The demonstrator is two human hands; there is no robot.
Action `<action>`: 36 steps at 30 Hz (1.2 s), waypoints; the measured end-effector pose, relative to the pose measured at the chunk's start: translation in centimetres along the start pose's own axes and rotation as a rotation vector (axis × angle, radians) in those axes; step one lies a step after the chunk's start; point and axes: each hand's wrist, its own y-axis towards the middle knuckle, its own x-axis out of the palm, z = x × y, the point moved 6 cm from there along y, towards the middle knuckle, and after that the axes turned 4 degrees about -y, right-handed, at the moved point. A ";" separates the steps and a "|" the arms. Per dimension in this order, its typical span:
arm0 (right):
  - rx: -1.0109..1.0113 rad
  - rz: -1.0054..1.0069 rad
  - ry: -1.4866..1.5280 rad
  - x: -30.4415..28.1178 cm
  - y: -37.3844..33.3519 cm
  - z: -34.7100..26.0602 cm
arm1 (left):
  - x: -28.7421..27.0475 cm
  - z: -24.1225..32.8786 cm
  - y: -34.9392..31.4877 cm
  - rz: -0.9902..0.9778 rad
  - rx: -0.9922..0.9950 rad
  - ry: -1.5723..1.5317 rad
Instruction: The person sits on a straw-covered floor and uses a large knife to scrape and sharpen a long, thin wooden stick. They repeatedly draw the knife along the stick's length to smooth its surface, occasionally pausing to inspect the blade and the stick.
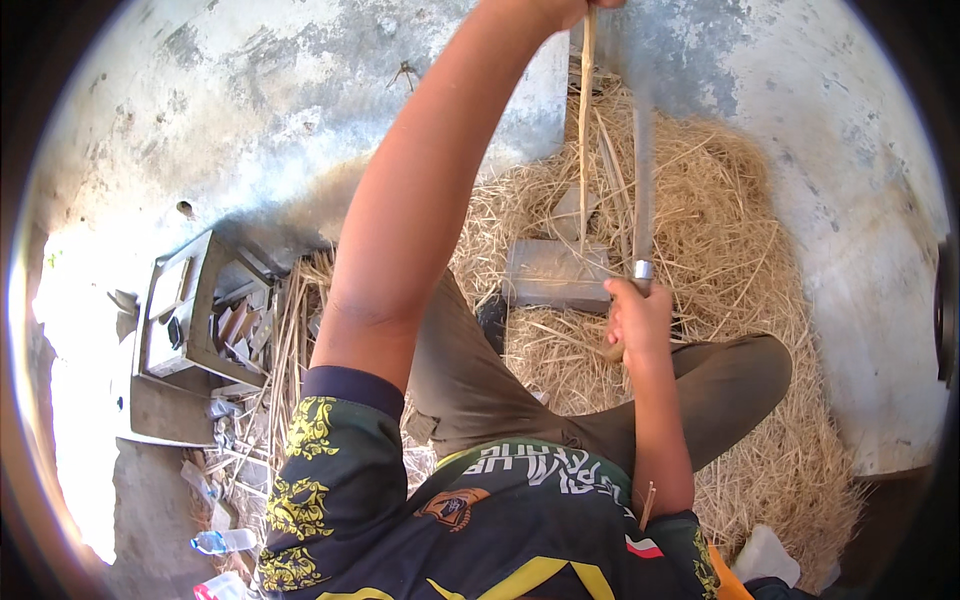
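My left arm reaches far up, and my left hand (572,8) is partly cut off by the upper edge, closed on the top of a long thin strip of wood or bamboo (585,120). The strip hangs nearly upright, its lower end at a greyish block (545,285) on the straw; whether it touches the block I cannot tell. My right hand (640,315) is wrapped round the handle of a machete (643,190). Its long blade points away from me, slightly blurred, to the right of the strip. A shiny metal collar joins blade and handle.
Straw shavings (730,220) lie thick around my folded legs (690,400). On the left stand a small wooden cabinet (185,300) with odds and ends inside, and a bundle of long strips (290,350). A plastic bottle (225,541) lies at lower left. Stained walls (250,110) rise beyond.
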 end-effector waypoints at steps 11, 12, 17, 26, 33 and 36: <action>0.056 -0.002 -0.184 -1.8 -1.0 2.5 | 3.7 -3.1 -0.7 -0.050 -0.025 -0.050; 0.029 0.022 -0.179 -2.1 -1.1 0.7 | 3.5 -3.3 -0.6 -0.105 -0.003 -0.014; -0.257 0.042 0.184 -1.9 -2.6 -5.3 | 3.6 -4.2 0.8 -0.164 -0.082 -0.095; 0.170 -0.023 -0.117 -3.7 -2.1 4.4 | 4.9 -5.3 0.5 -0.238 -0.125 -0.007; -0.221 0.015 0.335 -0.6 -3.3 -2.3 | 2.7 -5.1 1.2 -0.205 -0.110 -0.067; 0.054 -0.165 0.018 1.0 -3.3 3.0 | 2.0 -4.6 0.7 -0.165 -0.121 -0.134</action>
